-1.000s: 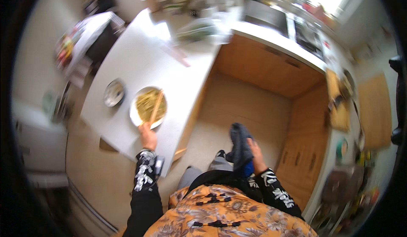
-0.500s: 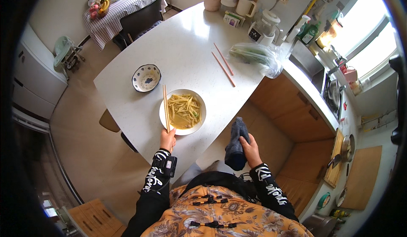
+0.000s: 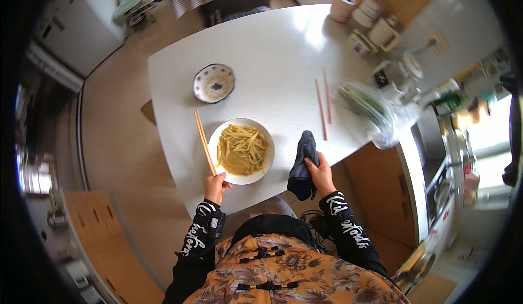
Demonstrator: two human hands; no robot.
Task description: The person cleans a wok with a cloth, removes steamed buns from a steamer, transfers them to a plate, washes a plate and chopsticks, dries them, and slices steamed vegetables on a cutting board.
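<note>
Head view: white table (image 3: 272, 59) over tan floor (image 3: 120, 157); chopsticks (image 3: 205, 143) are clamped by left hand (image 3: 216, 186), dark cloth (image 3: 303, 164) gripped by right hand (image 3: 320, 174).

At the near edge of a white table (image 3: 272, 59), the left hand (image 3: 216, 187) grips wooden chopsticks (image 3: 205, 142) beside a white plate of pale yellow shredded food (image 3: 241, 150), while the right hand (image 3: 320, 174) clutches a dark grey cloth (image 3: 302, 165) just right of it.
</note>
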